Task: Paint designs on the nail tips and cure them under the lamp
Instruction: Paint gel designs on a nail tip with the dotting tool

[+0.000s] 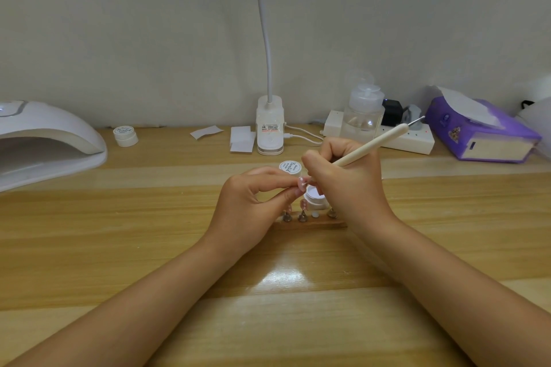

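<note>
Two hands: left hand [253, 197] pinching glossy pink nail tip [301, 183], right hand [343, 179] gripping slim cream dotting pen [372, 144].

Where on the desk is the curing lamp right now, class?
In the head view, the curing lamp sits at the far left of the desk against the wall, beside a small closed white jar, away from both hands.

Wood desk, lots of white plastic

The table [119, 247] is glossy varnished wood, with lamp glare on it. The curing lamp [44, 140] looks like smooth white plastic, the dotting pen [369, 144] has a matt cream handle with a metal tip, and the tissue pack [483, 131] is shiny purple wrap.
</note>
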`<action>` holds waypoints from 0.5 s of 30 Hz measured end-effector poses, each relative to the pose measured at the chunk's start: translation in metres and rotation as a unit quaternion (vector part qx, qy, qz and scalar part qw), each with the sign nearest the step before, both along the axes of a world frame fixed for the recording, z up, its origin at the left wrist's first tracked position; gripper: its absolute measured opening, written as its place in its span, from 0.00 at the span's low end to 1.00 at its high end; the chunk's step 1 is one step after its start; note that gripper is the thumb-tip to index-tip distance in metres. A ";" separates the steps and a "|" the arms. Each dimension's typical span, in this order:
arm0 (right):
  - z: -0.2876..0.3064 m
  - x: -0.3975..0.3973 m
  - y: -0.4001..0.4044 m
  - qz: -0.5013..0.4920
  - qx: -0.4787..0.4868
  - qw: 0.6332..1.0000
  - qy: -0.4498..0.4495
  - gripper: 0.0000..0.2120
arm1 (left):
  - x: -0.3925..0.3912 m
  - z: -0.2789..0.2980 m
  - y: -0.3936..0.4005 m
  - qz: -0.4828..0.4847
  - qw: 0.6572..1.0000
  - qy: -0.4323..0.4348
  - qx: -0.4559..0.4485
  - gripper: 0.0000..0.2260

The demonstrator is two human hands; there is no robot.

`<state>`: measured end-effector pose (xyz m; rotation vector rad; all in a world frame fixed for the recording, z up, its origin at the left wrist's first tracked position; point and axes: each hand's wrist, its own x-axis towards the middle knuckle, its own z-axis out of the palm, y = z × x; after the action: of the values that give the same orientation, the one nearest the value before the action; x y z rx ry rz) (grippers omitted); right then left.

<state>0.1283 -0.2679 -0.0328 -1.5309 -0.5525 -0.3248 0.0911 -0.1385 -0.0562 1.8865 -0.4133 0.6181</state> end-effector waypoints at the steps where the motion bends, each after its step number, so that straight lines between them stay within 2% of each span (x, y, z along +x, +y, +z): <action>1: 0.000 0.000 0.000 0.001 0.002 1.000 0.000 0.18 | 0.000 0.000 0.000 0.000 1.000 -0.002 0.001 0.09; 15: -0.001 0.002 0.000 -0.008 -0.005 1.000 -0.008 0.20 | 0.000 0.001 0.000 0.004 1.000 -0.009 0.015 0.10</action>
<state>0.1299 -0.2679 -0.0338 -1.5441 -0.5546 -0.3472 0.0909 -0.1382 -0.0557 1.9123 -0.4288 0.6386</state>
